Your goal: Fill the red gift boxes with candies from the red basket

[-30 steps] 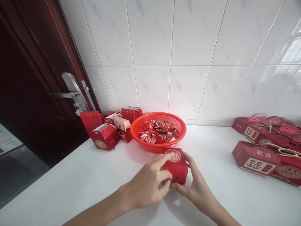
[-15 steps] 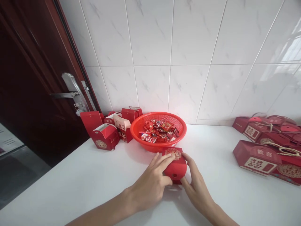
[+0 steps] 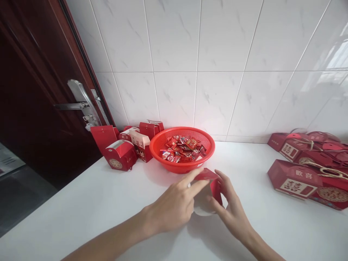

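Between my hands is a red paper candy box (image 3: 216,192), a front flap folded down so that its pale inside faces me. My left hand (image 3: 179,203) grips it from the left, with the index and middle fingers across the top edge. My right hand (image 3: 228,204) has its fingers along the right side and its thumb at the opening. Just behind the box stands a red plastic basket (image 3: 174,167) holding small red-wrapped candies (image 3: 185,148). My fingers hide part of the box.
Several open red boxes (image 3: 122,156) stand left of the basket, near a dark door (image 3: 32,72) with a metal handle. On the right are several closed red boxes (image 3: 296,181), some tied with cord. A tiled wall (image 3: 217,101) backs the white table (image 3: 152,192).
The box's front flap was up, its red outside showing; now it hangs down with the pale inside in view. Both hands stay at the box, my right fingers slightly raised.
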`<state>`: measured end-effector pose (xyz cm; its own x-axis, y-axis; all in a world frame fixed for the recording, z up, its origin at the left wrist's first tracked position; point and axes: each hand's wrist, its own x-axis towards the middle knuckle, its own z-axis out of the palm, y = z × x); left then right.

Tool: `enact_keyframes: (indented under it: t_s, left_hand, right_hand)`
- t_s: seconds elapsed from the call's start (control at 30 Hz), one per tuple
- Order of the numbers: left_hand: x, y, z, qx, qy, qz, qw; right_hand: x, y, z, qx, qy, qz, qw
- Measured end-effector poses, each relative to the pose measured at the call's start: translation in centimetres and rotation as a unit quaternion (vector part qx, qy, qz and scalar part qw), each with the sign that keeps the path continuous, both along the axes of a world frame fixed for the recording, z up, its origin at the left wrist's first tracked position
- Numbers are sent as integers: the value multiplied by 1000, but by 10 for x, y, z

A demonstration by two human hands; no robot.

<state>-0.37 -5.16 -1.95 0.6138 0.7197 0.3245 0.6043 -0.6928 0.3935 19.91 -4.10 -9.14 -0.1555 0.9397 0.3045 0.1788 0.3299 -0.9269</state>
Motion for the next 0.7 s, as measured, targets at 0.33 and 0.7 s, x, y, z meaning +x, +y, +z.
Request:
enact_keyframes:
  t_s: [0.33,0.7]
  left_hand:
    - [-34,20,5,-218,-48,100,970]
    - [-55,27,-32,-299,-30,40,953]
  right_hand:
    - [11,1,14,-194,93,28,976]
    - [4,1,-5,-310,165,43,935]
